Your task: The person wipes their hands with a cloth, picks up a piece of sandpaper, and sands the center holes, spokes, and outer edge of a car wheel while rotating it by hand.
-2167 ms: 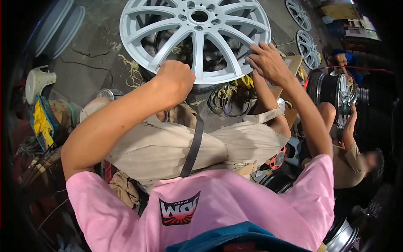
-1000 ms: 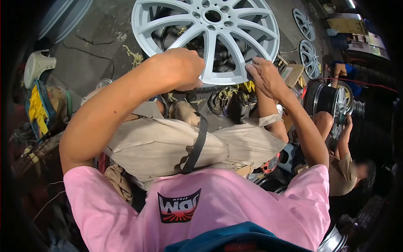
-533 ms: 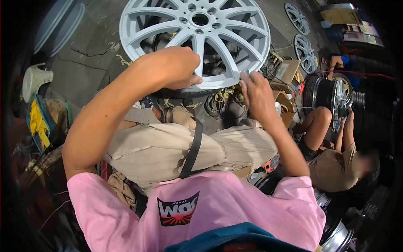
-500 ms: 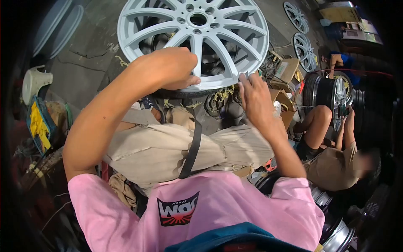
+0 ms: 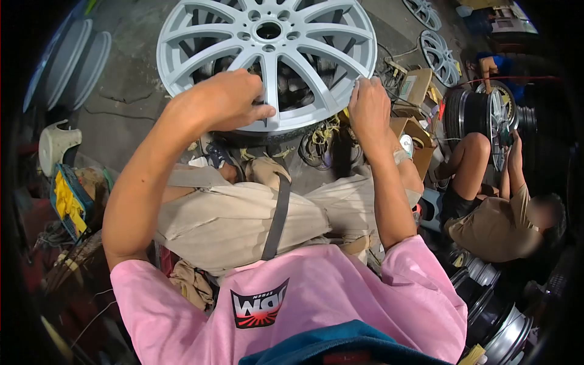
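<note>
A pale grey multi-spoke wheel rim (image 5: 269,112) lies face up in front of me, on top of a dark tyre (image 5: 274,135). My left hand (image 5: 234,100) is bent over its near left edge, with fingers curled down and the thumb beside a spoke. The curled fingertips are hidden, so whatever they hold cannot be made out. At the near right edge is my right hand (image 5: 368,109), its fingers bunched together against the rim's outer lip. A small greyish bit shows at those fingertips, too small to name.
Other grey rims (image 5: 439,58) lie at the upper right, and more (image 5: 91,70) at the upper left. A co-worker (image 5: 496,228) sits at right by a wheel with a tyre (image 5: 459,115). Cardboard boxes (image 5: 420,146), cords, a white stool (image 5: 59,146) and a basket (image 5: 68,201) surround me.
My right hand has moved up along the rim's right edge, its fingers now closer together. My left hand stays at the near spokes. The view has shifted slightly.
</note>
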A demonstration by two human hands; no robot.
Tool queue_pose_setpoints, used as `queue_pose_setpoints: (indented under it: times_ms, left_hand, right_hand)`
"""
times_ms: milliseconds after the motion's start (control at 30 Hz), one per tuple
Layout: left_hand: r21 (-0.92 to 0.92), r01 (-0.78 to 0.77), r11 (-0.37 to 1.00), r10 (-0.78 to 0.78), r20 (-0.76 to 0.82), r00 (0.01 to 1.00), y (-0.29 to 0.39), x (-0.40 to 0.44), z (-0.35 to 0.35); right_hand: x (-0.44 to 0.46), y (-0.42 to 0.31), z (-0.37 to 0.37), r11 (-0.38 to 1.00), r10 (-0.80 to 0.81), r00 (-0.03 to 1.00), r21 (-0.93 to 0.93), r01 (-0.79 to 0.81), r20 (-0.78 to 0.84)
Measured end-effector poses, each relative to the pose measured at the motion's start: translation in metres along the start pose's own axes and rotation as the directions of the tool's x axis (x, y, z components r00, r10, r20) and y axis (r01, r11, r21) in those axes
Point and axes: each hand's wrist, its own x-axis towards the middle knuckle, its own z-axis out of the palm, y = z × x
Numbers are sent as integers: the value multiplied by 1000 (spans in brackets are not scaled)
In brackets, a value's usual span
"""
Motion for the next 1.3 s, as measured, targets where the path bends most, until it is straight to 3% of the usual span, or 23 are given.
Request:
queue_pose_setpoints:
  times_ms: [133,233,300,367,433,500,600,633,700,800,1000,1167,1300]
  left_hand:
    - [28,52,998,-50,-50,998,-8,-7,3]
    - [-8,94,996,-93,25,995,-2,-8,-9]
    - [-23,78,997,-77,43,996,-1,-5,-5]
    - [34,-14,999,15,-26,1000,-7,-2,2]
    - [23,30,999,-29,-37,999,-5,-4,-2]
    - [-17,79,997,-79,7,997,-3,-4,-8]
    - [-24,68,997,-69,-15,998,-4,-4,-6]
    - [-24,67,997,-68,-11,998,-3,-2,-6]
    - [11,54,998,-55,82,995,1,4,-8]
    - [-38,72,997,-69,82,994,4,10,-8]
    - [-11,52,999,-52,37,998,2,8,-7]
    - [-30,81,996,-79,69,994,-2,6,-11]
    - [-43,111,993,-106,105,989,-1,4,-13]
  right_hand:
    - [-31,-32,-16,997,-81,994,-10,82,79]
    - [-35,-15,-11,975,-221,975,-10,221,6]
    - [-1,16,-9,960,-258,963,-94,265,82]
    - [14,36,1,969,-245,939,68,236,240]
    - [2,17,-22,925,-378,845,195,327,377]
    - [0,12,-37,922,-386,849,164,350,360]
    - [12,42,-48,898,-336,934,342,278,121]
    - [17,41,-56,938,-201,974,305,162,102]
    - [26,44,-51,946,-145,988,300,121,57]
    - [42,65,-1,956,-205,979,214,201,-5]
    - [100,86,36,980,-192,981,39,193,-13]
    - [46,64,12,986,-121,992,118,115,45]
    - [91,89,34,978,-199,977,47,203,-80]
